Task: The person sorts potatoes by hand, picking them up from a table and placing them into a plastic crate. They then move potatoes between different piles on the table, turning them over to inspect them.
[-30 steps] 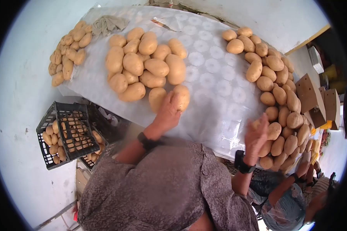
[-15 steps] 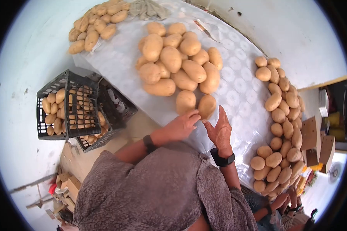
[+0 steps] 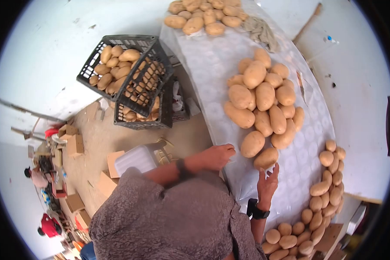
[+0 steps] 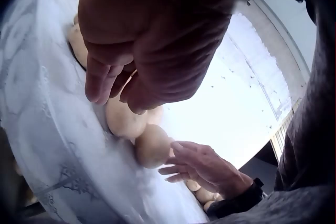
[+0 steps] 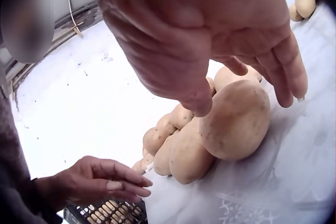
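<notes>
A heap of potatoes [image 3: 265,96] lies on the plastic-covered table [image 3: 212,93]. At its near end sits one potato [image 3: 266,158], also large in the right wrist view [image 5: 236,120]. My right hand [image 3: 268,185] is right beside that potato, its fingers and thumb spread loosely around it without closing. To the left, at the table's edge, my left hand [image 3: 219,157] hangs apart from the heap, fingers relaxed and bent a little, holding nothing. In the left wrist view the left hand [image 4: 152,40] overlaps part of the heap.
More potatoes [image 3: 316,212] line the table's right side, and another pile [image 3: 203,17] lies at the far end beside a grey cloth [image 3: 262,32]. Black crates [image 3: 130,41] of potatoes stand left of the table. A pale plastic container [image 3: 136,161] and cardboard boxes [image 3: 76,145] are on the floor.
The head view has swung left. My left hand has let go of the potato at the heap's near end and drawn back left. My right hand has come from the right-hand pile to that potato.
</notes>
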A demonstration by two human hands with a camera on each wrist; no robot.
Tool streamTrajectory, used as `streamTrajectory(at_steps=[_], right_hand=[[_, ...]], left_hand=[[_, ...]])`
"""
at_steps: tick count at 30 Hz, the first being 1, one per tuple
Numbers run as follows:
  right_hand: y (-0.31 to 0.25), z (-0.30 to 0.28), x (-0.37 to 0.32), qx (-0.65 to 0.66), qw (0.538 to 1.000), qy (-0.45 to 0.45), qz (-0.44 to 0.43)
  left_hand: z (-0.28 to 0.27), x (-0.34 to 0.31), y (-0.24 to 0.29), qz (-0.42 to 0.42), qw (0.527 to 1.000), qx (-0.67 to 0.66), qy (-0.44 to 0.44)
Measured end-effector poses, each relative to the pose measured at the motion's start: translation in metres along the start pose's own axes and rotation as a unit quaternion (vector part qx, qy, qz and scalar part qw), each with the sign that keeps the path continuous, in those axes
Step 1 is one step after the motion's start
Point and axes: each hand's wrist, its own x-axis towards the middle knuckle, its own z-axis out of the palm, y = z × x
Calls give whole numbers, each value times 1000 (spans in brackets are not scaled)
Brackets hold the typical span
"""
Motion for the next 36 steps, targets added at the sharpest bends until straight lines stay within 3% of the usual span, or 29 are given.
streamTrajectory(at_steps=[7,10,15,17,18,20,24,28,34,36], right_hand=[[27,-14,6,9,997,44,60],[36,-20,6,-61,997,45,-11],[12,-31,6,-84,993,78,-23],[-3,-33,10,-68,992,104,-30],[-12,-32,11,-68,989,125,-40],[-27,-26,13,-68,987,139,-50],[-60,-4,22,-60,988,119,-76],[-101,22,31,-73,986,72,-131],[-122,60,45,-58,971,11,-231],[-135,67,46,-81,967,-24,-238]], left_hand=[[-28,-54,-19,-51,983,61,165],[-56,-77,-26,-61,958,94,263],[-114,-107,-18,-137,916,210,313],[-138,-119,-22,-118,875,245,401],[-151,-124,-24,-113,877,243,399],[-173,-135,-28,-137,824,312,453],[-208,-159,-46,-150,782,360,486],[-221,-177,-66,-194,771,343,500],[-224,-192,-99,-229,781,269,515],[-222,-198,-111,-236,814,232,478]])
